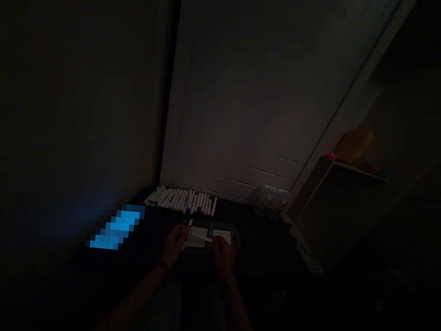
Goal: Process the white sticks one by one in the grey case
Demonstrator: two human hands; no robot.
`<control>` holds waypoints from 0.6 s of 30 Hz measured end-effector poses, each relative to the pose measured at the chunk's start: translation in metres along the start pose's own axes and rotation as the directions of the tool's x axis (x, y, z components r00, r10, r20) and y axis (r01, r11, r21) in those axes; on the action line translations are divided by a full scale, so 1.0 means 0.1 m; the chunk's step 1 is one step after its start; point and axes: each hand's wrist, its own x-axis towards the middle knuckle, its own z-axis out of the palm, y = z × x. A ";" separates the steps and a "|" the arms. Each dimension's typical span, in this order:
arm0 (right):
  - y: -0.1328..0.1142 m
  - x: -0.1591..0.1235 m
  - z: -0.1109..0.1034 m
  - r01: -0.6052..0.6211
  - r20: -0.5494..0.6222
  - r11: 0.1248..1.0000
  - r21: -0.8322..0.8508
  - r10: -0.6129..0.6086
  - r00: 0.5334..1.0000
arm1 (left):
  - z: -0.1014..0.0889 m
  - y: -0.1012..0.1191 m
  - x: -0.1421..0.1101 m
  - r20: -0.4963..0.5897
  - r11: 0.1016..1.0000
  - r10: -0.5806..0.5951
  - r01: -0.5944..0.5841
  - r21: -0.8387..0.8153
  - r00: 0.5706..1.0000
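A slim white marker [201, 236] spans the gap between my two hands. My left hand [176, 238] has its fingers closed at the marker's left end. At the other end, my right hand [223, 251] pinches it with thumb and fingers. Below them lies a shallow clear case [236, 237] with two white sheet-like areas in it. A short white piece [190, 223] stands out near my left fingertips; it is too dark to tell what it is. Just beyond the case, several white markers [180, 200] lie side by side, some with coloured ends.
The room is very dark. Two clear plastic containers [273, 202] stand at the back right of the black table [263, 242]. A pixelated blue glow [116, 230] lies at the left. A white panel [243, 95] rises behind, and a shelf unit [329, 207] stands at the right.
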 end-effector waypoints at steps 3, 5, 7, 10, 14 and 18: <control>0.00 0.00 0.00 0.001 0.007 1.000 0.006 -0.001 1.000 | 0.00 0.00 0.00 -0.008 1.000 0.009 -0.009 0.002 1.000; 0.00 0.00 0.01 -0.001 0.003 1.000 0.000 0.001 1.000 | 0.00 0.01 -0.01 0.003 1.000 0.014 -0.014 -0.006 1.000; 0.00 0.00 0.01 -0.010 0.001 1.000 -0.014 0.010 1.000 | 0.00 0.02 -0.01 0.018 1.000 0.008 -0.008 -0.005 1.000; 0.00 0.00 0.00 -0.020 -0.010 0.999 -0.044 0.019 1.000 | -0.01 0.03 -0.01 0.035 1.000 0.005 -0.005 0.006 0.999; -0.01 0.00 0.00 -0.020 -0.010 0.998 -0.064 0.019 1.000 | 0.00 0.04 0.00 0.012 1.000 0.002 -0.003 0.024 1.000; 0.00 0.00 0.00 -0.016 -0.031 0.999 -0.042 0.015 0.999 | 0.01 0.06 -0.01 0.005 0.999 0.009 -0.009 0.043 1.000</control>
